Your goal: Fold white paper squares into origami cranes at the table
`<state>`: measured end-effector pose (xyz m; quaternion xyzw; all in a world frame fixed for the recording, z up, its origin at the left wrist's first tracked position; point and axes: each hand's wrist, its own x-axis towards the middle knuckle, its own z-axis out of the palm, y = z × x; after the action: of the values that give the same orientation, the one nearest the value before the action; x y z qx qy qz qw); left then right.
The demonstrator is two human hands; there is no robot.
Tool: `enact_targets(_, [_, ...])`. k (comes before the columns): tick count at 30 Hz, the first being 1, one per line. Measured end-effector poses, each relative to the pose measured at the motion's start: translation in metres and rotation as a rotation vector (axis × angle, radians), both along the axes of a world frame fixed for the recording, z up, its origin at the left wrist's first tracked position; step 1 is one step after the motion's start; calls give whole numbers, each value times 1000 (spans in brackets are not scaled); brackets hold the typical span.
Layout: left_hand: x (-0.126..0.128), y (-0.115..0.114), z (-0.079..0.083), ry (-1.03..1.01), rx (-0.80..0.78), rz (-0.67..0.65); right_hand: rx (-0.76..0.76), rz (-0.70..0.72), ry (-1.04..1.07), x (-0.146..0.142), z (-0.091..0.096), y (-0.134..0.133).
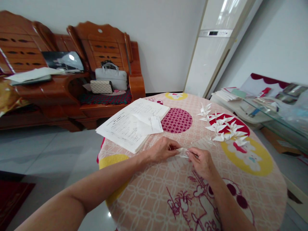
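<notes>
Between my two hands, just above the patterned tablecloth, is a small folded piece of white paper (183, 152) with faint print on it. My left hand (165, 148) pinches its left end with thumb and fingers. From the other side, my right hand (200, 160) grips the right end, fingers curled. Part of the paper is hidden by the fingertips. Beyond my right hand stand several white folded paper cranes (222, 126), grouped on the right of the table. Past my left hand lies a stack of printed sheets (120, 128), with a smaller loose folded sheet (149, 125) on top.
The round table wears a pink tablecloth (149, 192) with cartoon prints. Behind it are carved wooden chairs (106, 41), one bearing a grey handbag (113, 78) and a quilted purse (101, 87). A tall white cabinet unit (207, 57) stands at the back; a glass-topped shelf (269, 117) holds clutter at right.
</notes>
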<state>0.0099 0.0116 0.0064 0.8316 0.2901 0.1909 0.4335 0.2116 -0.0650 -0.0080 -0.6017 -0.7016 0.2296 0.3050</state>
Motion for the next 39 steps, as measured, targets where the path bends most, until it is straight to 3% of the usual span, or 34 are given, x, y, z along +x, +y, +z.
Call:
enact_targets(9, [8, -4, -6, -122, -137, 72, -150, 29, 149, -8, 2, -1])
enact_targets(18, [6, 2, -12, -33, -217, 115, -293, -46, 329, -9, -4, 0])
enact_targets(24, [4, 6, -18, 42, -256, 163, -297, -103, 219, -2, -9, 2])
enact_targets(29, [5, 11, -17, 130, -60, 169, -173, -103, -104, 3, -7, 3])
enact_targets(35, [6, 2, -14, 255, 556, 85, -135, -204, -375, -2, 1, 1])
enact_targets(39, [8, -5, -22, 261, 597, -8, -193, -174, -312, 1, 3, 1])
